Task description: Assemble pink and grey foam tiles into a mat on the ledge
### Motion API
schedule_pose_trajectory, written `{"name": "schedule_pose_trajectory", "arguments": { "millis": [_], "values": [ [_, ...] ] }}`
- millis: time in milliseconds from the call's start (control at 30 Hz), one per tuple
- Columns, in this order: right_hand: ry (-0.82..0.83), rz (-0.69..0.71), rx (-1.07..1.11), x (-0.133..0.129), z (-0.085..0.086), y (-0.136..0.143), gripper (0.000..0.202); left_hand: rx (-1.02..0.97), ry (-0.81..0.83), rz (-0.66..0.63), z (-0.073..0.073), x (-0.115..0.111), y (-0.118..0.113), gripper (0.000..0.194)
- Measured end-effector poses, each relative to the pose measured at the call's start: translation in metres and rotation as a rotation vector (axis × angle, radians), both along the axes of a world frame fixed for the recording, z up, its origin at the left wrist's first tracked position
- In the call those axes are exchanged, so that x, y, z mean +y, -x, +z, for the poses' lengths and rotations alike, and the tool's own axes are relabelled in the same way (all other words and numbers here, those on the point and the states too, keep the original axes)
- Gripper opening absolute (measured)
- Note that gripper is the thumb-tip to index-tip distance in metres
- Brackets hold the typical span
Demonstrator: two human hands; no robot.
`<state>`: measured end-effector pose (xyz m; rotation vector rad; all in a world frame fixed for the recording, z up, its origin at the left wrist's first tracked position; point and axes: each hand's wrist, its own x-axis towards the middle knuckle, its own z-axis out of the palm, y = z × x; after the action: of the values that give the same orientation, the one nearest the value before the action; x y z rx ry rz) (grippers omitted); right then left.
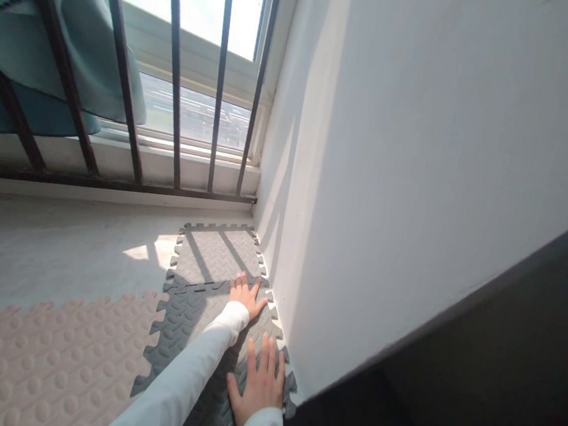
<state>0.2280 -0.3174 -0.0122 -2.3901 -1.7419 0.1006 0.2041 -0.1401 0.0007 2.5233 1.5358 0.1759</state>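
My left hand [246,296] lies palm down with fingers spread across the seam between two grey interlocking foam mat tiles. The far tile [217,253] reaches toward the window wall and looks pale in the sunlight. On the nearer, darker tile [180,327], which has a raised tread pattern, my right hand [261,378] rests flat, closer to me and beside the wall. Both hands are open and hold nothing. Toothed edges of the tiles run along the foot of the wall. My sleeves and right hand hide part of the nearer tile.
A white wall [395,150] rises close on the right, with a dark area [448,389] past its edge. Dark metal bars [176,82] stand before a window, and a teal curtain [89,47] hangs behind them. A pinkish bumpy mat [63,359] covers the floor at left.
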Motion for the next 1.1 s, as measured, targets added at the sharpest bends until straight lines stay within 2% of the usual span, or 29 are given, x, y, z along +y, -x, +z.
{"name": "schedule_pose_trajectory", "arguments": {
  "millis": [100, 167, 233, 367, 467, 600, 767, 967, 1100],
  "values": [
    [-0.016, -0.001, -0.025, 0.000, -0.001, 0.000, 0.071, -0.008, 0.025, 0.007, -0.001, 0.004, 0.001, 0.066],
    [-0.027, 0.002, -0.042, 0.000, -0.002, 0.000, 0.070, -0.005, 0.062, -0.038, -0.002, 0.010, 0.012, 0.063],
    [-0.031, 0.005, -0.051, 0.000, -0.004, -0.001, 0.069, 0.024, 0.066, -0.029, -0.006, 0.016, 0.030, 0.062],
    [-0.014, 0.001, -0.042, 0.001, -0.002, 0.000, 0.071, 0.097, 0.004, 0.135, -0.015, 0.018, 0.075, 0.064],
    [-0.006, -0.009, -0.035, 0.002, 0.003, 0.000, 0.070, 0.094, 0.017, 0.094, -0.014, 0.013, 0.097, 0.061],
    [0.002, -0.013, -0.066, 0.003, 0.005, 0.002, 0.067, 0.101, 0.041, 0.042, -0.006, 0.013, 0.103, 0.058],
    [-0.021, -0.011, -0.115, 0.003, -0.002, 0.001, 0.069, 0.085, 0.087, 0.019, -0.001, 0.015, 0.101, 0.064],
    [-0.029, -0.015, -0.087, 0.005, -0.007, -0.001, 0.070, 0.142, 0.023, 0.261, -0.006, -0.002, 0.119, 0.065],
    [0.032, 0.003, -0.084, 0.005, -0.002, -0.001, 0.068, 0.157, 0.085, 0.164, 0.002, -0.001, 0.137, 0.056]
  ]
}}
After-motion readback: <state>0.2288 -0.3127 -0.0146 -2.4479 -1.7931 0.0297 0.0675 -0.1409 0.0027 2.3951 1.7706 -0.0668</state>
